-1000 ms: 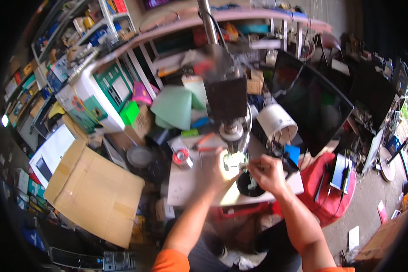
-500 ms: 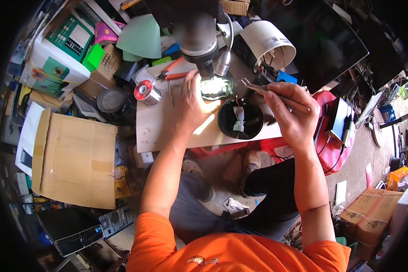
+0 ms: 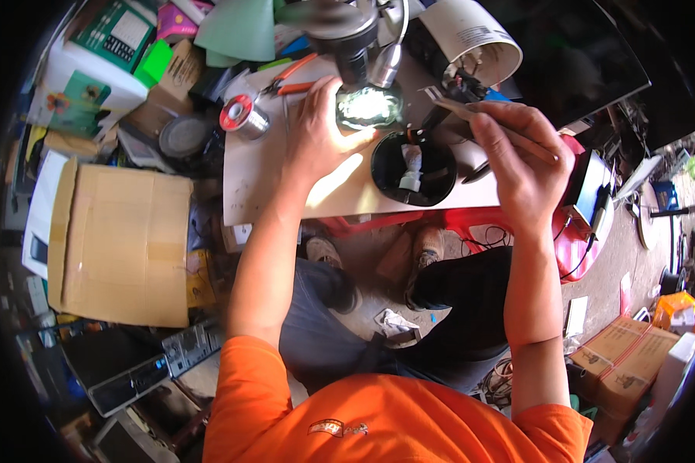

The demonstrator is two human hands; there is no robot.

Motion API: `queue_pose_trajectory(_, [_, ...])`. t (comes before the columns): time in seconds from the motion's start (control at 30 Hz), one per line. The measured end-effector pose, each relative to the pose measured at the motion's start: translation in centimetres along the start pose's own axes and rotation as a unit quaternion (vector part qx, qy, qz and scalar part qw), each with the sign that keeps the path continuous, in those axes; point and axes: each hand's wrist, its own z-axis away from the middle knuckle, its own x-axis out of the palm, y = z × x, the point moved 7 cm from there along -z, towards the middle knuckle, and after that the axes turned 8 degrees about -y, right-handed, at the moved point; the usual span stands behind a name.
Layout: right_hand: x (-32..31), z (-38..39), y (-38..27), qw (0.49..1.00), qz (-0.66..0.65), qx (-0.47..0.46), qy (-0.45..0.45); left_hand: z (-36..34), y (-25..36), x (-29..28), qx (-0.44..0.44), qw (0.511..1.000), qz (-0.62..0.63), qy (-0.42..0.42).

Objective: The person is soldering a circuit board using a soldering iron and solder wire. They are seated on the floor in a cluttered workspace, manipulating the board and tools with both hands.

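Observation:
Under the microscope [image 3: 353, 65] lies a glaring, brightly lit piece [image 3: 369, 108], greenish at its rim; its kind is lost in the glare. My left hand [image 3: 316, 135] curls round its left side, thumb along the near edge and fingers behind. My right hand [image 3: 529, 166] pinches metal tweezers [image 3: 463, 113] between thumb and fingers. Their tips are parted, pointing left, to the right of the lit piece and apart from it. Just nearer to me stands a round black bowl-like housing [image 3: 380, 176] with a white part [image 3: 411, 166] inside.
A metal lamp head [image 3: 386, 65] hangs beside the microscope. On the table [image 3: 247, 197] lie a solder spool [image 3: 243, 117] and orange-handled pliers [image 3: 293, 76]. A white cylindrical housing [image 3: 479, 38] lies at the far right. Left stands a cardboard box [image 3: 123, 247]; right, a red stool [image 3: 575, 262] bears a small device [image 3: 591, 189].
The whole scene sits higher in the picture. My right hand has drawn a little to the right with the tweezers, away from the lit piece. My left hand keeps its hold.

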Motion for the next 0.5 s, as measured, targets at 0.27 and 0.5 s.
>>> queue_pose_trajectory(0.27, [1.7,1.3,-2.5,0.992,-0.014,-0.112,-0.064,5.6,1.6,-10.3,-0.082,0.992,0.002,-0.095])
queue_pose_trajectory(0.5, [8.9,5.4,-5.2,0.959,-0.085,-0.085,-0.256,32.6,-5.5,-20.9,-0.38,0.891,0.223,0.109])
